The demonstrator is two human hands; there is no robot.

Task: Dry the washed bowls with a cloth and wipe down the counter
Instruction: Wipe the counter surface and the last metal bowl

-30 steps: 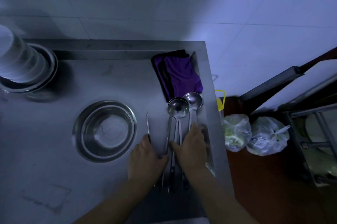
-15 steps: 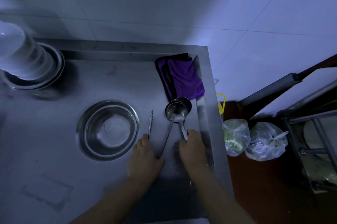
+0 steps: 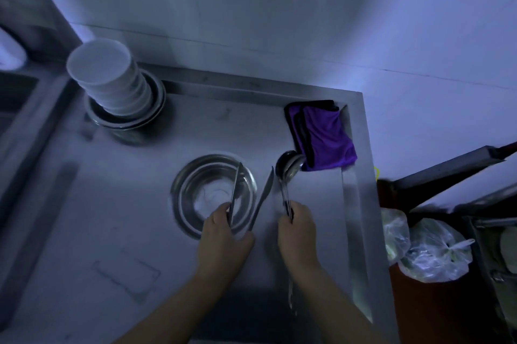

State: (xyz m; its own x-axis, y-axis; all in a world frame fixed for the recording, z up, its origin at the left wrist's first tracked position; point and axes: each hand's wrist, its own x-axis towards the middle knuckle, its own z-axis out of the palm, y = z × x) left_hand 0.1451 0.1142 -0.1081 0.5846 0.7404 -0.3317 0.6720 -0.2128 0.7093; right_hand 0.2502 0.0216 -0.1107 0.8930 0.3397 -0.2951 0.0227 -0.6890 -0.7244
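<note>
A steel bowl (image 3: 195, 192) sits open side up on the steel counter (image 3: 112, 231). My left hand (image 3: 223, 237) is at its near right rim, holding two thin metal utensils (image 3: 263, 198) that point away from me, one lying across the bowl. My right hand (image 3: 296, 229) grips the handles of stacked steel ladles (image 3: 288, 167), whose cups touch a folded purple cloth (image 3: 324, 136) in the counter's back right corner. A stack of white bowls (image 3: 109, 77) stands in steel bowls at the back left.
A raised lip (image 3: 355, 203) runs along the counter's right edge. Beyond it, on the floor, lie two plastic bags (image 3: 430, 251) and a dark metal rack (image 3: 489, 231). A sink basin (image 3: 14, 97) is at the far left. A tiled wall closes the back.
The view has swung left. My left hand lifted the thin utensils and moved them over the bowl's rim. My right hand gathered the ladle handles and holds them raised.
</note>
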